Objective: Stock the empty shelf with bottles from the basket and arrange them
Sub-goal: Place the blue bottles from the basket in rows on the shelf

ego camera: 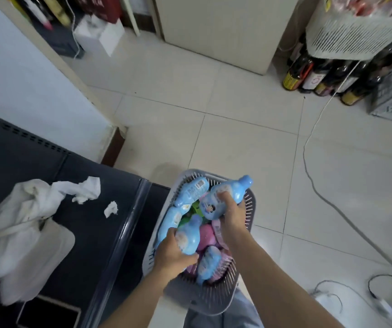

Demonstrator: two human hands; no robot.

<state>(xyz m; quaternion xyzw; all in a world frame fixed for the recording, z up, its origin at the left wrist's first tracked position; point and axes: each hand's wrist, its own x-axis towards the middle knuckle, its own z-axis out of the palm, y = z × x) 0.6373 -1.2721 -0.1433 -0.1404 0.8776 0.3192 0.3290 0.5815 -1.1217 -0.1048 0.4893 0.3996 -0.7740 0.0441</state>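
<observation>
Each hand clasps a blue bottle over the basket: right hand mid-body, cap pointing away; left hand likewise.

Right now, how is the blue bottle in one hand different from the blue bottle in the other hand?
The blue bottle in the right hand is raised over the basket's far end, cap pointing away; the blue bottle in the left hand sits lower, among the pink bottles. The right hand grips its bottle from the side; the left hand wraps its bottle's base. Both are light blue plastic, similar in shape.
</observation>
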